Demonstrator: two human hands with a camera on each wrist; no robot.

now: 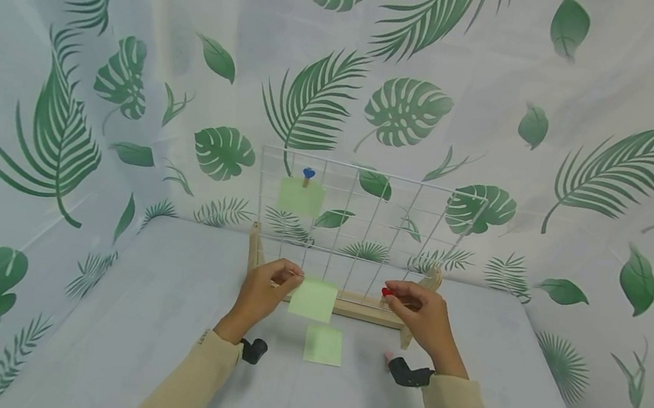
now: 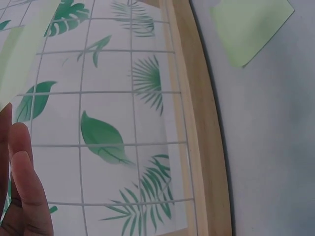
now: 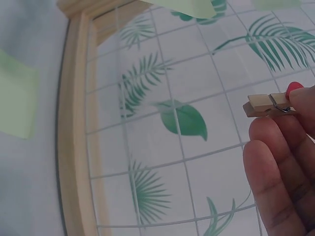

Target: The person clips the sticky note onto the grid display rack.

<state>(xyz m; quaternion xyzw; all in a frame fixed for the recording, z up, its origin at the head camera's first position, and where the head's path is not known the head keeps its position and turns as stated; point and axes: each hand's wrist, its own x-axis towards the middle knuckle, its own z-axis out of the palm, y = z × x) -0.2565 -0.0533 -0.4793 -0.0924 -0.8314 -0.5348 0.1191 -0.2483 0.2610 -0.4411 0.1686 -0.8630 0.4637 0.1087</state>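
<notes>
My left hand [image 1: 265,293] pinches a green sticky note [image 1: 313,299] by its upper left corner, in front of the lower part of a white wire grid [image 1: 364,230]. In my right hand [image 1: 421,313] is a small wooden clothespin [image 3: 268,104] with a red heart [image 1: 386,293], pinched between thumb and fingers near the grid's lower right. The clothespin's jaws point away from the fingertips and hold nothing. Higher on the grid, a clothespin with a blue heart [image 1: 308,173] clips another green note [image 1: 301,197] at the upper left.
One more green note [image 1: 324,345] lies on the white table [image 1: 299,402] below the held one. The grid stands in a wooden base [image 1: 368,313] with feet at both ends. A small pink thing [image 1: 389,357] shows beside the right wrist's black camera [image 1: 408,374]. Leaf-print cloth hangs behind.
</notes>
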